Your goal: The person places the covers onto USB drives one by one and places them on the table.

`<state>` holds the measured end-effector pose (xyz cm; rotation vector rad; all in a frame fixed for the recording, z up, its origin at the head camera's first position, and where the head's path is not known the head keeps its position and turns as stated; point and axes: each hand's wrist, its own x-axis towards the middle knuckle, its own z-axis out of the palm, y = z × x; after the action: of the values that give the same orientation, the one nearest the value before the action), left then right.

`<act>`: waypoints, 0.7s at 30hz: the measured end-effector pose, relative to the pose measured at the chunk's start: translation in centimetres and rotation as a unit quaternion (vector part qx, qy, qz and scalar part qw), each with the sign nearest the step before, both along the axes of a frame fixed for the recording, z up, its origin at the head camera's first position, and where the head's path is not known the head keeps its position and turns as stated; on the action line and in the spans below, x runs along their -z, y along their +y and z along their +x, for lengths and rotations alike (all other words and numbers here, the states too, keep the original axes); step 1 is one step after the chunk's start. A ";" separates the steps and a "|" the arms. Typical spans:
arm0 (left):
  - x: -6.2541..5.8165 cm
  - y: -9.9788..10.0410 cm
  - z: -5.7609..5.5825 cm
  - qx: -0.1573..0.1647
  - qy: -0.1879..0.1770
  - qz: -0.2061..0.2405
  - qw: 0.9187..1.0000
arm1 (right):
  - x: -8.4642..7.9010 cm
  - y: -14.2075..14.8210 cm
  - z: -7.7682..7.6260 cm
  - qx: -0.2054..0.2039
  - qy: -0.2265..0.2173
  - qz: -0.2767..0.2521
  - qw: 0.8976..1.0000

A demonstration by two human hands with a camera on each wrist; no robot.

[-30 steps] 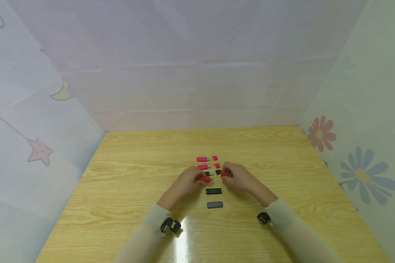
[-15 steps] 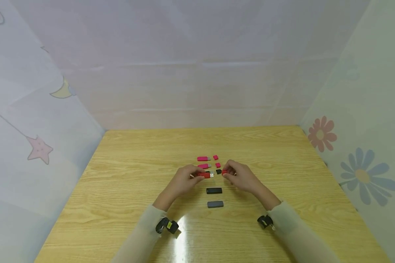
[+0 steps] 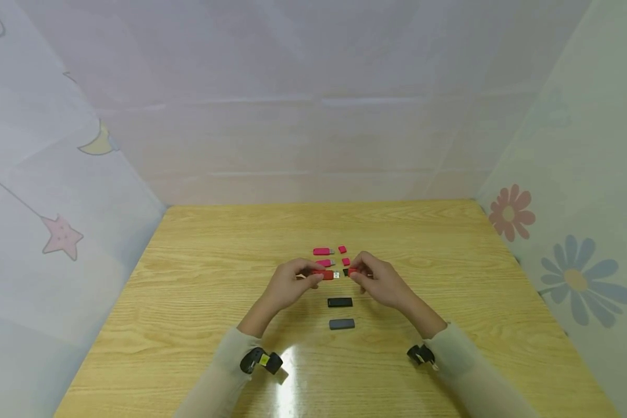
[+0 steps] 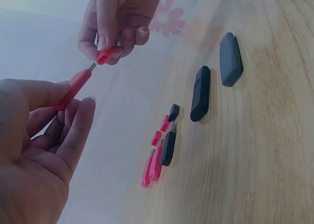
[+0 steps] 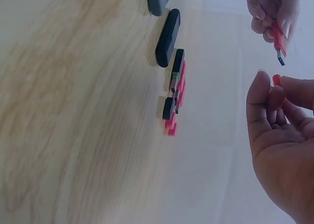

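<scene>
My left hand (image 3: 289,283) pinches a red USB stick (image 4: 74,90) by its body, its bare metal plug pointing at my right hand (image 3: 380,281). Between thumb and fingertips the right hand holds the small red cap (image 4: 105,56), its open end facing the plug. A short gap parts plug and cap in the right wrist view. Both hands are raised off the table, as the left wrist view shows. Below them lie an uncapped black USB stick (image 4: 168,148) and its black cap (image 4: 174,112), largely covered by the held pieces in the head view.
Two pink USB sticks (image 3: 321,251) lie uncapped farther back, each with a pink cap (image 3: 342,249) to its right. Nearer the person are a black capped stick (image 3: 340,302) and a dark grey one (image 3: 342,324). The wooden table (image 3: 214,244) meets patterned cloth walls.
The left hand has lifted the red USB stick off the table and moved it slightly away from the body. The right hand has brought the red cap left, closer to the plug.
</scene>
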<state>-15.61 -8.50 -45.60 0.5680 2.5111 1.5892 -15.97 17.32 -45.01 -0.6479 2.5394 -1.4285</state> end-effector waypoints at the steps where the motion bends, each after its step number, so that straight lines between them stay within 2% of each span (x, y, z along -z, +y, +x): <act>1: -0.1 0.0 0.1 -0.002 -0.004 0.009 1.000 | -0.1 -0.1 0.1 -0.003 0.001 -0.004 1.000; 9: -0.4 -0.2 0.4 0.005 -0.016 0.061 0.998 | -0.4 -0.4 0.6 -0.014 0.013 -0.017 1.000; 21: -1.2 -0.3 1.0 0.005 -0.008 0.064 0.998 | -1.0 -0.9 1.4 -0.022 0.026 -0.059 0.998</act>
<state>-14.57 -8.80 -44.43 0.5809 2.4034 1.7541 -14.53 16.47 -43.97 -0.7658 2.4765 -1.5770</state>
